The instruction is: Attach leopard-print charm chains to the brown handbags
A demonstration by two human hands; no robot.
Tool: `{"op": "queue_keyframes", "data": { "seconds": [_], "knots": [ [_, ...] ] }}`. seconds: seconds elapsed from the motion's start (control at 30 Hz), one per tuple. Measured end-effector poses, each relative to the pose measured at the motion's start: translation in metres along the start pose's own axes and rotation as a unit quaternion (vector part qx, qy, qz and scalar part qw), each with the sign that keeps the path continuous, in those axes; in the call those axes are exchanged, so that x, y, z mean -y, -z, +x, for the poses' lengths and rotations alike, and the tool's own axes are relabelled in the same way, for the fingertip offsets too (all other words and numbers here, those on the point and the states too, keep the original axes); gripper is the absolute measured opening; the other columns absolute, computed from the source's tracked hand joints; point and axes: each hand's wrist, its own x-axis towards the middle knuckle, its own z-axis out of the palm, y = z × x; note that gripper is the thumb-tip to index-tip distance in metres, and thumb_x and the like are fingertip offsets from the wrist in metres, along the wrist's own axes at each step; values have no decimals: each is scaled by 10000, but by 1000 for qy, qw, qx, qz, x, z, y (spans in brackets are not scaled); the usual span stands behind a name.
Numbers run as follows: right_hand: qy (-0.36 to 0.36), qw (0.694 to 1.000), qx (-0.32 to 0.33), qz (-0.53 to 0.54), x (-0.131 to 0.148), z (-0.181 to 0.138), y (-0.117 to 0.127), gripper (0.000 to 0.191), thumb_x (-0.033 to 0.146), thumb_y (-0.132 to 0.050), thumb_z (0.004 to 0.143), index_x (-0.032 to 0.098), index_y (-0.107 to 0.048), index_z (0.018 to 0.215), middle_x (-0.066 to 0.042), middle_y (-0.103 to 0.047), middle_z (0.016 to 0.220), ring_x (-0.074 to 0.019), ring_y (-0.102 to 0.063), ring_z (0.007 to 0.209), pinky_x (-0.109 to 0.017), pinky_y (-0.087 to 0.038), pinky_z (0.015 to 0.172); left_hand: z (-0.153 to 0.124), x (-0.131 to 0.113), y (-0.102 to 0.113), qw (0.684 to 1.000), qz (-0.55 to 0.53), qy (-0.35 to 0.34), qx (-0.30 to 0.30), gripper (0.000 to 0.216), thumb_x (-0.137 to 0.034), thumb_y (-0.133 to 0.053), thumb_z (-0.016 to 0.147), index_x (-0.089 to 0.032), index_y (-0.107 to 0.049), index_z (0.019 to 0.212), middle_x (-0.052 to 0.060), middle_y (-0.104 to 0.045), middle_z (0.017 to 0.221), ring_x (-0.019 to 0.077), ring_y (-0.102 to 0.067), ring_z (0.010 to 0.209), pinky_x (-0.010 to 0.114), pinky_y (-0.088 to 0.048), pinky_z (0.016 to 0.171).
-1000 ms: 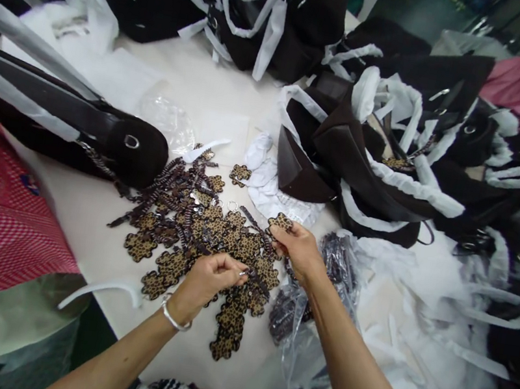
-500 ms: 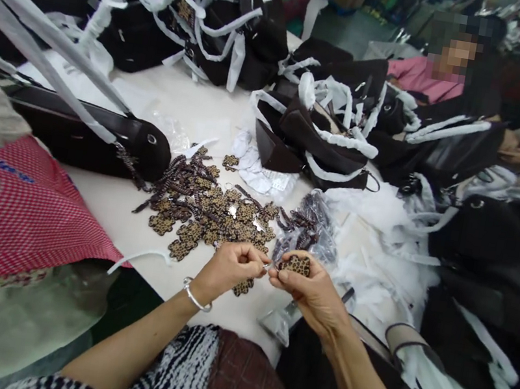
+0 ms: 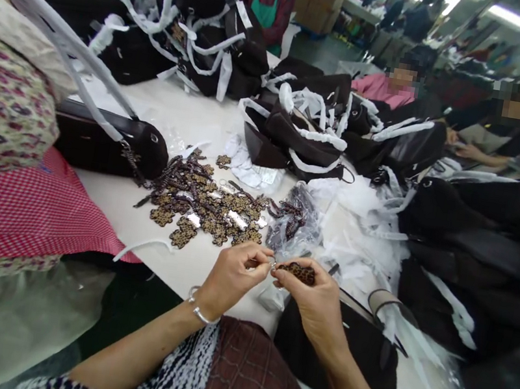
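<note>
My right hand (image 3: 316,292) pinches a leopard-print, flower-shaped charm (image 3: 299,272) over the near edge of the table. Close against it, my left hand (image 3: 237,273) is closed in a pinch on a small metal ring (image 3: 273,263) at the charm's end; the ring's details are too small to make out. Just beyond both hands lies a pile of similar charms (image 3: 209,203) with dark coiled cords, some with shiny silver faces. A clear plastic bag (image 3: 296,220) of dark cords sits to the right of the pile.
Dark handbags (image 3: 294,131) with white-wrapped straps cover the table's back and right side. One black bag (image 3: 337,358) lies by my right forearm. A person in a red checked apron (image 3: 64,216) stands close on my left. White wrapping sheets (image 3: 358,230) spread to the right.
My view has tilted up and shifted right, showing more of the room. The charm in my right hand has turned to a more edge-on angle. Both hands still meet at it.
</note>
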Motion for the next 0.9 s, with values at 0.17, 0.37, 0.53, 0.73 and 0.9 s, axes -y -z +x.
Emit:
{"op": "queue_keyframes", "data": {
  "seconds": [0.17,0.37,0.53,0.73,0.9],
  "knots": [
    [34,998,-29,-48,-4,-5,-5,251,379,-769,700,191,-666,830,-37,-716,741,-195,-665,682,-308,-521,651,-2,2,1,999,27,-14,-14,134,-176,-588,810,-205,-698,738,50,-718,1013,195,-646,958,307,-516,848],
    [59,993,-51,-83,-10,-4,-10,231,385,-755,720,197,-679,829,-36,-720,781,-191,-661,707,-310,-517,683,1,7,0,1000,26,-2,-13,133,-181,-594,812,-203,-718,767,46,-721,992,186,-657,937,285,-520,829],
    [61,991,-60,-103,-14,3,-9,232,390,-747,725,200,-669,833,-33,-720,778,-188,-656,696,-302,-512,664,5,11,-1,999,16,30,4,135,-176,-598,804,-200,-731,795,50,-722,1016,184,-662,953,285,-527,843],
    [62,987,-70,-131,-13,14,-8,230,384,-742,722,200,-653,827,-18,-712,718,-180,-654,652,-280,-504,628,10,16,-2,999,10,30,17,151,-162,-594,793,-206,-738,811,46,-731,994,184,-667,934,294,-530,843],
    [72,982,-68,-161,-14,21,-11,220,371,-736,720,198,-645,820,-11,-692,694,-175,-635,628,-273,-491,600,15,22,-4,999,29,13,13,163,-147,-585,798,-214,-732,780,32,-734,948,179,-668,910,297,-515,859]
  ]
}}
